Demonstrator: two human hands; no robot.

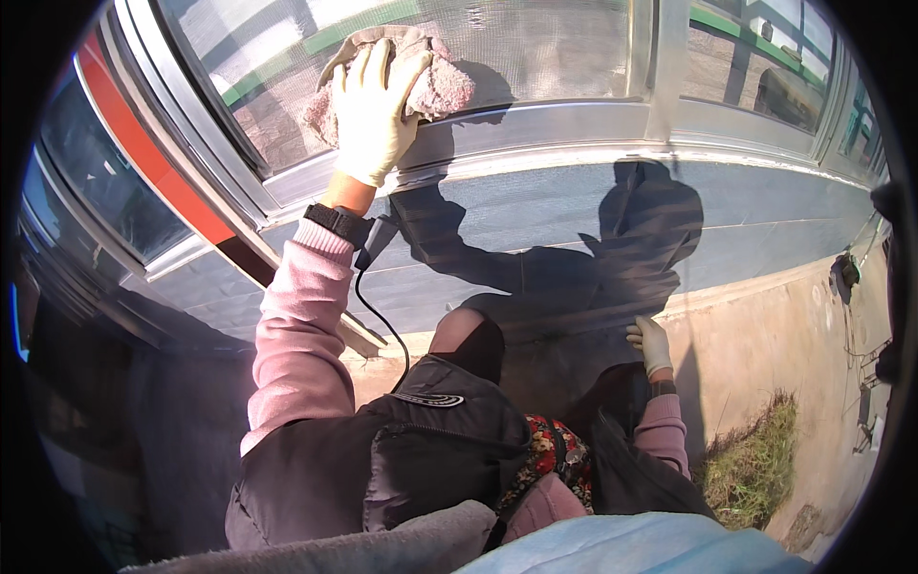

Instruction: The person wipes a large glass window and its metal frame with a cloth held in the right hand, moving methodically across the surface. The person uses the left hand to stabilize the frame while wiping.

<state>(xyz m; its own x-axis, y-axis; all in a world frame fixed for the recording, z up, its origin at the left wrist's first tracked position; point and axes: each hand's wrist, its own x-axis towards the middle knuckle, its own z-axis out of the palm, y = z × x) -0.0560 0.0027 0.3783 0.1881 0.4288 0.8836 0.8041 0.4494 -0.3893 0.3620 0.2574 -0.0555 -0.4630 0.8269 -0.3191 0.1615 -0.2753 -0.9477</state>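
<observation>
My left hand [376, 118], in a pale thin glove, presses a worn pink and beige terry cloth [445, 86] against the lower part of a mesh-covered window [552, 50]. Its fingers are spread over the cloth, whose edges bunch out on both sides. On that wrist is a black strap with a plug and cable [376, 244] attached. My right hand [651, 344], gloved too, hangs low by my knee with its fingers curled. I see nothing in it, but its palm side is hidden.
Below the metal window frame [531, 136] runs a grey-blue tiled wall [502, 201] bearing my shadow. An orange-red strip [143, 143] and darker glass stand at left. Dry grass [753, 459] grows from the concrete ground [782, 344] at right. Dark objects lie by the far-right wall.
</observation>
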